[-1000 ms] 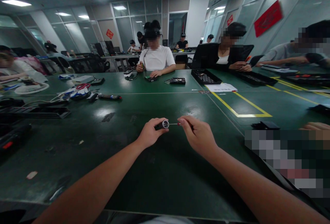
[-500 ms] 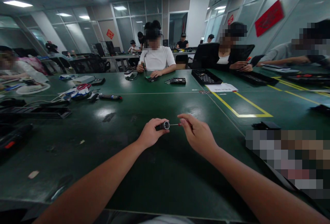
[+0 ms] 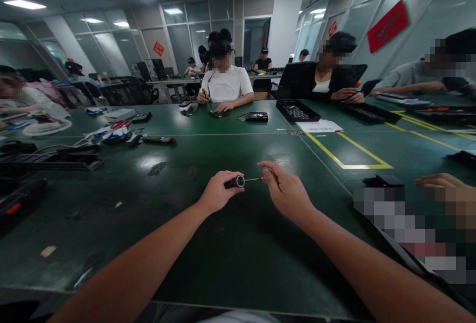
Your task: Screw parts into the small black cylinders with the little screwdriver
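Note:
My left hand is closed around a short dark cylinder, whose silver-ringed round end faces me. Between the fingers and thumb of my right hand is a small screwdriver with a red part and a thin metal shaft. The shaft points left, and its tip reaches the side of the cylinder. Whether the tip sits in a screw is too small to see. Both hands are just above the green table, and my palm hides the rest of the screwdriver handle.
On the left lie black trays, a dark pen-like tool and a heap of cables. Across the table a person in white works on small parts. A black tray stands at the back right; another person's hand is at the right.
My right hand has shifted slightly with the screwdriver, whose shaft now tilts a little. My left hand and the cylinder stay put. Another person's hand has come into clearer view at the right.

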Motion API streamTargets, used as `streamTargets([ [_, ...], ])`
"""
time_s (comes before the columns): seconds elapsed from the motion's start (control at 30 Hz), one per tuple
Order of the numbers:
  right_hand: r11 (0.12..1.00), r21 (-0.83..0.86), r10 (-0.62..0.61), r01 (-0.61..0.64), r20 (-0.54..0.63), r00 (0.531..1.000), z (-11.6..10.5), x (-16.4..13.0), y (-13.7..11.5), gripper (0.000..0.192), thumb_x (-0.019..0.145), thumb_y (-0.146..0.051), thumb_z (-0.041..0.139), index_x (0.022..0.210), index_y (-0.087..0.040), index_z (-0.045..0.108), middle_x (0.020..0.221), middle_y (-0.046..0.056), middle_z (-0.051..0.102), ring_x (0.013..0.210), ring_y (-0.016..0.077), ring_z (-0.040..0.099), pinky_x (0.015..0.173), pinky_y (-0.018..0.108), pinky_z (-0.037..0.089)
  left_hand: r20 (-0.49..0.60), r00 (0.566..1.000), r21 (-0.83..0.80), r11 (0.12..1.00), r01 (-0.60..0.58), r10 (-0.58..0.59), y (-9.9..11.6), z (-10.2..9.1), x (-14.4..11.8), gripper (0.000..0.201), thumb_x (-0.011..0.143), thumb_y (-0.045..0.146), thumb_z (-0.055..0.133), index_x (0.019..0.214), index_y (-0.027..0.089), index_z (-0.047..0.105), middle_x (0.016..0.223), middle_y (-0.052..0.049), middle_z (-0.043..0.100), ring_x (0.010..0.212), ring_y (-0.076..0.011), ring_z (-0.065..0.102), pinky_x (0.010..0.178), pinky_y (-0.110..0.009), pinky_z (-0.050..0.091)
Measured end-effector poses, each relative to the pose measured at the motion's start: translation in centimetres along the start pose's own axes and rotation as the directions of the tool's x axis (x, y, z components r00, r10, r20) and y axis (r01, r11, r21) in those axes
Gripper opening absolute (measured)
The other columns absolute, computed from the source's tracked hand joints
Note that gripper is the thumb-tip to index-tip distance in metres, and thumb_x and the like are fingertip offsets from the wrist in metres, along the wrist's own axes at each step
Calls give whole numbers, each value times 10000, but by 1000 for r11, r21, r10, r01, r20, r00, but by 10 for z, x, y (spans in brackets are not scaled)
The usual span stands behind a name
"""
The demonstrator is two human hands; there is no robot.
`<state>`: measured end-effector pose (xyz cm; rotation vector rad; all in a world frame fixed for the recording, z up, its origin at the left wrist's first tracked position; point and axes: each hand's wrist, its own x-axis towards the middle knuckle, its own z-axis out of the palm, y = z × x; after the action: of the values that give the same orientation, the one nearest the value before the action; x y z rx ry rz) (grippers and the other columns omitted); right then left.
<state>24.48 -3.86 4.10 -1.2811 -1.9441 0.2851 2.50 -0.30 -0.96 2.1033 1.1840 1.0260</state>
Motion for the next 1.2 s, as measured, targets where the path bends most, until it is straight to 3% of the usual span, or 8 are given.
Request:
streamTargets([
  [0.13,998,58,-18,18,7,1000,0,-3,-2,325,964,-270,461,1268,-170,520,811,36,675,707,196,645,668,313,467,14,1000,18,1000,-5,4,1,0,0,367,807,262,791,1165,267,708,1111,-40,713,1059,-238,608,956,-401,441],
  [0.23,999,46,24,-25,25,999,-1,-2,-3,249,991,-318,426,1121,-191,596,768,28,669,685,196,642,643,309,441,22,1000,25,1000,-9,8,2,0,0,352,808,262,791,1150,272,712,1097,-32,715,1049,-234,610,954,-396,437],
  [0.33,999,9,45,-45,31,998,-2,0,-3,340,1025,-387,364,970,-214,651,752,31,685,662,198,645,624,311,418,8,1000,28,1000,3,-4,2,0,0,359,807,250,790,1157,274,709,1087,-28,714,1035,-231,611,941,-391,437],
  [0.53,998,64,-13,10,42,999,-1,-2,-3,265,980,-283,445,1201,-195,561,802,30,679,683,192,632,650,310,455,-1,1000,16,1000,18,-18,2,-1,1,378,799,218,792,1164,263,706,1098,-35,711,1052,-236,610,962,-399,432],
  [0.8,995,81,51,-54,37,998,-3,-2,-5,261,1020,-363,382,1136,-223,569,794,30,695,636,188,634,591,300,418,18,1000,15,1000,20,-20,0,0,1,385,810,245,783,1185,285,702,1112,-38,706,1054,-242,607,952,-408,438],
  [1.0,989,148,-5,0,36,999,1,-3,-2,280,982,-289,435,1242,-189,460,805,27,648,690,195,631,646,324,472,-18,1000,-41,999,20,-21,-4,0,1,381,815,235,776,1185,271,699,1116,-36,702,1074,-234,612,987,-401,426],
  [1.1,976,216,19,-14,-23,1000,5,-4,-3,227,955,-304,500,1150,-189,506,900,64,672,823,215,669,746,357,508,-34,998,-76,996,44,-46,-4,0,2,368,826,231,763,1186,263,695,1114,-35,696,1076,-227,615,1000,-397,424],
  [1.2,955,285,100,-81,-54,994,8,-4,-3,200,944,-384,555,1019,-202,592,890,62,697,818,216,677,764,370,514,-44,997,-59,997,58,-61,-3,1,2,372,825,228,763,1189,262,694,1123,-41,697,1087,-234,615,1010,-407,423],
])
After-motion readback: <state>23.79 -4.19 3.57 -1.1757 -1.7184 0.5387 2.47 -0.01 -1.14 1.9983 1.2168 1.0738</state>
